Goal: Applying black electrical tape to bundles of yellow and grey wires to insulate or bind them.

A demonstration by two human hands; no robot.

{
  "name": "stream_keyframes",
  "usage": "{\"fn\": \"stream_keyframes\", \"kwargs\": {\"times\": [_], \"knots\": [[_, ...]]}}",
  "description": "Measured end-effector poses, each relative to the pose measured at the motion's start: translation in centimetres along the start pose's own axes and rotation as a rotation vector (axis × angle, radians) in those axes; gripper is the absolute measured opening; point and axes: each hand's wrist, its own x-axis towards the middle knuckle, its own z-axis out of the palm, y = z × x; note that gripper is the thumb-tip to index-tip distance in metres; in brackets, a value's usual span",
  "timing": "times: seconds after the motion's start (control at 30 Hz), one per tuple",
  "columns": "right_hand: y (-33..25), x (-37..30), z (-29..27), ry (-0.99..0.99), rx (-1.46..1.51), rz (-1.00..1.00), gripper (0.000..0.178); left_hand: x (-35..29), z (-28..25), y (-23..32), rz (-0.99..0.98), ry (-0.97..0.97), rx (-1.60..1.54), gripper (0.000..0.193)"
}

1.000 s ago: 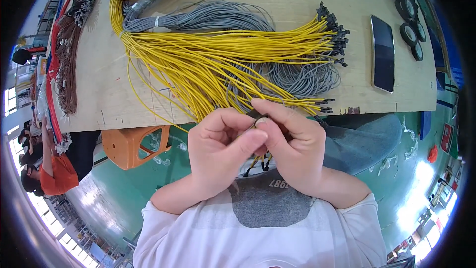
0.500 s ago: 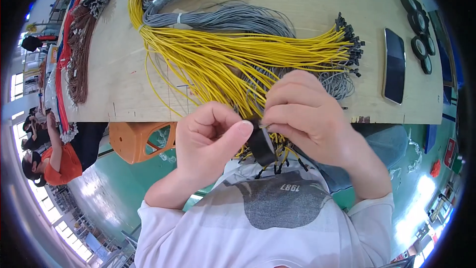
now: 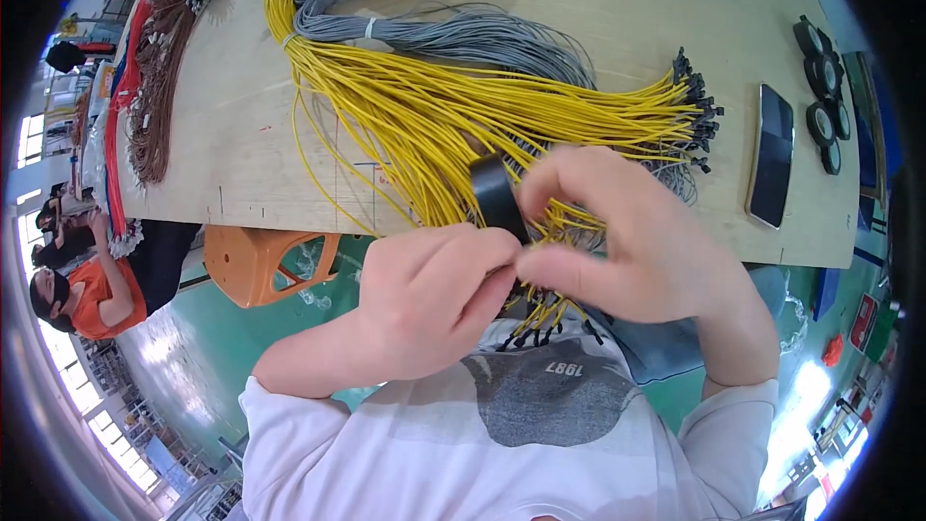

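A black tape roll [image 3: 497, 198] stands tilted over a bundle of yellow cables [image 3: 415, 125], close to both hands. My left hand [image 3: 434, 294] is closed in a fist just below the roll, its fingertips turned away, so what it grips is hidden. My right hand [image 3: 627, 241] curves beside the roll with thumb and fingers apart, slightly blurred. Its thumb tip comes up to the left fingers. Below the hands, yellow cable ends with black tips [image 3: 550, 318] hang over the table edge against my shirt.
Grey cables [image 3: 444, 34] lie behind the yellow ones on the table [image 3: 251, 174]. A phone [image 3: 771, 156] and several black tape rolls [image 3: 822, 75] lie at right. Brown cables [image 3: 159, 87] and red cables [image 3: 118, 125] are at left. An orange stool [image 3: 231, 265] and a seated person [image 3: 106, 299] are beyond.
The tape roll has gone from below the hands to above them, over the cables. My left hand has rolled over into a fist; my right fingers have spread apart. The view has shifted slightly.
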Motion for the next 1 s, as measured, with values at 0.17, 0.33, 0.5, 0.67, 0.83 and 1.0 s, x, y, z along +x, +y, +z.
{"fn": "stream_keyframes", "kwargs": {"times": [0.17, 0.33, 0.5, 0.67, 0.83, 1.0], "knots": [[-1.7, 1.6, 1.0, 0.265, 0.739, 0.367, 0.042, -1.7, 3.1, -1.8, 0.153, 0.059, 0.043, 0.013], [-3.0, -2.9, -0.3, 0.161, 0.857, 0.248, 0.035, -2.4, 4.1, 1.6, -0.751, -0.049, -1.197, 0.023], [-4.3, -6.1, 0.0, 0.168, 0.116, 0.179, 0.028, -0.9, 5.3, 0.3, -1.034, -0.382, -1.856, 0.043], [-2.5, -5.5, 2.5, 0.238, -0.048, 0.172, 0.042, -0.8, 5.7, -0.6, -0.679, -0.245, -1.585, 0.034], [-1.1, -5.9, 3.0, 0.283, -0.175, 0.222, 0.036, -0.9, 6.0, -1.3, -0.582, -0.008, -1.057, 0.011], [0.4, -5.3, 2.8, 0.209, 0.048, 0.279, 0.018, 0.1, 5.9, -0.4, -0.065, 0.109, -0.366, 0.01]]}}
